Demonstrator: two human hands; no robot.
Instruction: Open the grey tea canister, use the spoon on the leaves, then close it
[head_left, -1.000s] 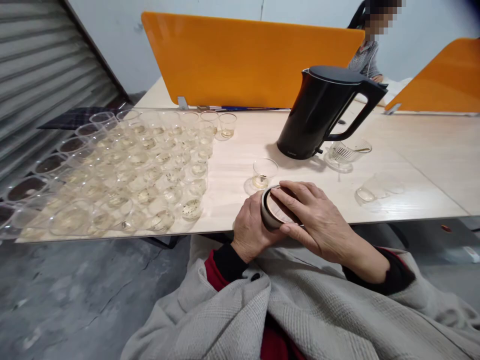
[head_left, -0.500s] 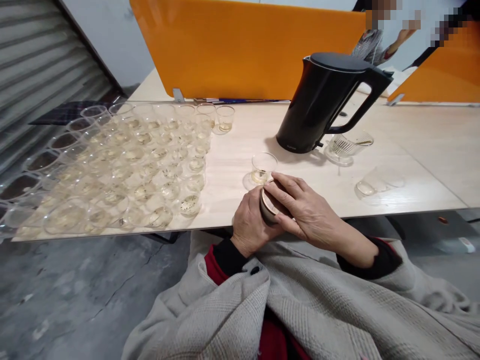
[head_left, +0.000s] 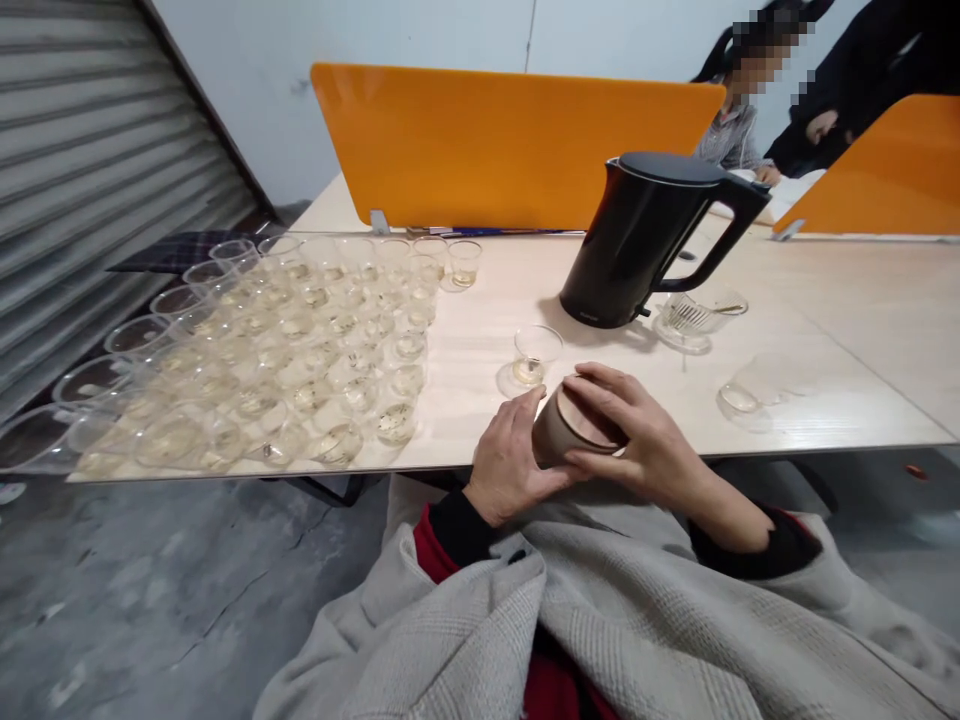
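Note:
A small round grey-brown canister (head_left: 559, 436) lies tilted between both hands at the table's near edge. My left hand (head_left: 504, 462) grips its body from the left. My right hand (head_left: 637, 435) covers its lid end, fingers wrapped over the rim. Just beyond them a single clear cup (head_left: 534, 355) with a little yellowish liquid stands on the pale wooden table (head_left: 825, 330). Further back is a black electric kettle (head_left: 643, 240).
Several clear cups (head_left: 300, 340) with liquid and tea leaves cover the table's left part. A glass strainer dish (head_left: 694, 315) sits by the kettle, and a clear lid (head_left: 757, 385) lies at right. Orange dividers (head_left: 495, 145) stand behind; two people are beyond them.
The canister has turned in my hands so its side now shows more. My view shifted slightly; a second person has appeared at the back right.

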